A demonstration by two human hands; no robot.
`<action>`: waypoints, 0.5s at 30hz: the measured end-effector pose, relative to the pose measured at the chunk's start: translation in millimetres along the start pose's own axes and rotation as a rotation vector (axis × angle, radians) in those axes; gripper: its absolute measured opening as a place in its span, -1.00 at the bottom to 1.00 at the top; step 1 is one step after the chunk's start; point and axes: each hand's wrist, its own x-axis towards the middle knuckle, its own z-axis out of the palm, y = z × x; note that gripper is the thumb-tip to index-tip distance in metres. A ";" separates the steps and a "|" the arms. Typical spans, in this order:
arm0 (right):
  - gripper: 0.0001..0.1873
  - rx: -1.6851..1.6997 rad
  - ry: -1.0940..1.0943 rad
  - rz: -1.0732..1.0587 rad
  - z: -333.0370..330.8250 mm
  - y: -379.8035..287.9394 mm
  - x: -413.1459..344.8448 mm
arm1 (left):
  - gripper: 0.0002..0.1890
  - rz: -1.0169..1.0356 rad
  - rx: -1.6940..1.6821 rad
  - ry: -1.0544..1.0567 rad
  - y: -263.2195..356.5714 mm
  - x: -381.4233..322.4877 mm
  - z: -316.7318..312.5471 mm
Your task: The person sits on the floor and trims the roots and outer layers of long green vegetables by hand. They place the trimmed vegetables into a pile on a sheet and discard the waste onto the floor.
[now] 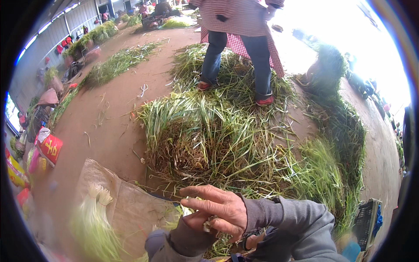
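My right hand [222, 206] lies across my left hand [198, 220] low in the middle, its fingers spread and pointing left. Pale white stalks [187, 209] show between the hands, and small whitish stem ends [208, 225] poke out below the right fingers. The left hand is curled around these stalks and mostly covered. Whether the right fingers pinch any of them is hidden. Just beyond my hands lies a large heap of long-leaved greens [209, 137], with brown roots toward me. To the left, tied bundles of cleaned white-stemmed greens [95, 216] rest on a tan sheet [131, 203].
A person in a checked apron [239, 42] stands in the greens ahead. More greens [343, 131] form a long row at right, near a dark plastic crate [365, 222]. Red printed bags [49, 145] stand at left. Another strip of greens [121, 64] lies on the floor behind.
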 end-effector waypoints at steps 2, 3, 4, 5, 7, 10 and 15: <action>-0.40 0.068 0.030 -0.011 -2.7 2.1 0.7 | -0.66 -0.005 -0.001 -0.005 2.5 -2.4 -4.5; -0.37 0.098 0.011 0.007 -2.9 2.2 2.8 | -0.65 -0.033 -0.043 -0.013 2.6 -2.0 -5.1; -0.39 0.109 0.016 -0.003 -4.0 1.1 4.7 | -0.64 0.004 -0.004 0.054 4.1 -1.8 -2.7; -0.39 0.132 0.022 -0.014 -3.9 0.6 7.8 | -0.64 -0.023 0.022 0.023 3.5 -0.2 -1.8; -0.38 0.165 0.026 -0.042 -3.0 0.0 13.8 | -0.63 -0.244 0.187 0.089 1.8 7.1 11.1; -0.38 0.162 -0.059 -0.103 2.3 1.9 21.1 | -0.62 -0.559 0.828 0.252 -4.9 14.0 19.9; -0.36 0.248 -0.049 -0.140 9.9 2.9 34.6 | -0.64 -0.001 -0.225 0.000 -3.5 12.9 -1.3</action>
